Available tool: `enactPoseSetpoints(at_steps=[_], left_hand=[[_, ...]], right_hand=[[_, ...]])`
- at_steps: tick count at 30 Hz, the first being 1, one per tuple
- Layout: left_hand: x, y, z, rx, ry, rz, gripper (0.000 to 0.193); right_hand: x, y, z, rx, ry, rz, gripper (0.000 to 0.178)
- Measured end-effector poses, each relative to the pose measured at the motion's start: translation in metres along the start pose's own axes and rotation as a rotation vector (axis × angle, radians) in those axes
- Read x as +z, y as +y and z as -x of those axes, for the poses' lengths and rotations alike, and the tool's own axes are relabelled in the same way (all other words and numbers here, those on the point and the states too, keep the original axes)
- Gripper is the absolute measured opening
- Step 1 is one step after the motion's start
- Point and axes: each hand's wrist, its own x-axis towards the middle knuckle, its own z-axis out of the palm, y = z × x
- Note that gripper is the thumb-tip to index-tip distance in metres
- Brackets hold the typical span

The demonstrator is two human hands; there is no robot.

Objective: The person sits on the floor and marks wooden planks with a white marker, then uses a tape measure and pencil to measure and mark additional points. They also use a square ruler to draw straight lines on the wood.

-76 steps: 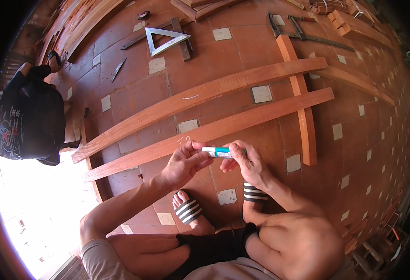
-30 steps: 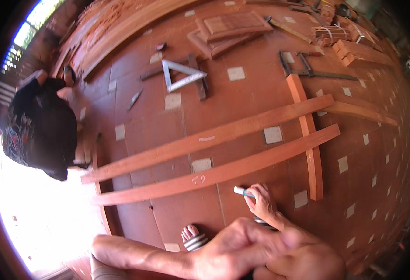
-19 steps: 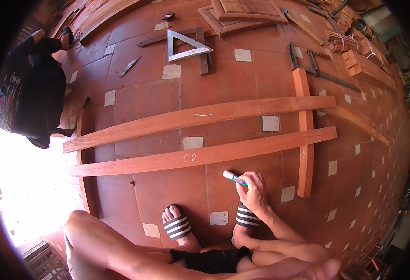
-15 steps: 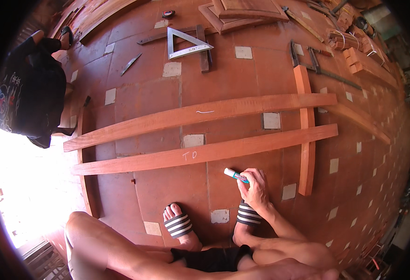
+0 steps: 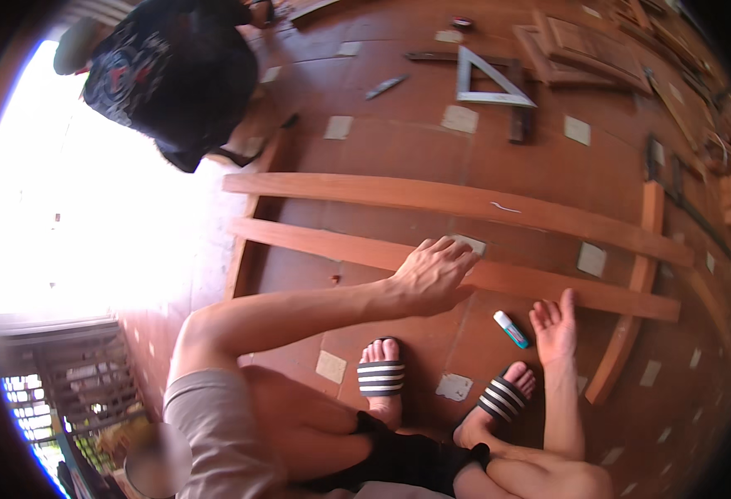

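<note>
Left hand (image 5: 434,279) out over the near beam (image 5: 565,289), fingers loosely curled and their undersides hidden so I can't tell any hold, while the right hand (image 5: 557,334), on the beam's near side, shows fingers spread and bare, the marker (image 5: 511,329) loose on that same side!

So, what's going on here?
A person's left hand is over the nearer wooden beam; whether it touches is unclear. The right hand is open and empty, beside a white and teal marker lying on the tiled floor. A second beam lies beyond the first. Another person in dark clothes is at the upper left.
</note>
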Motion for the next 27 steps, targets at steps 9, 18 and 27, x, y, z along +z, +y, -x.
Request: enactPoseSetpoints(at_steps=[9, 18, 27], left_hand=[[-0.013, -0.069, -0.045, -0.023, -0.024, -0.16, 0.063], [-0.025, -0.103, -0.127, -0.137, -0.365, -0.292, 0.062], [-0.043, -0.162, -0.184, -0.28, -0.663, 0.129, 0.062]], right_hand=[[0.022, -0.035, -0.023, 0.074, 0.127, 0.119, 0.084], [0.044, -0.015, -0.008, -0.027, 0.237, 0.182, 0.081], [0.06, -0.024, 0.003, -0.063, 0.293, 0.21, 0.075]])
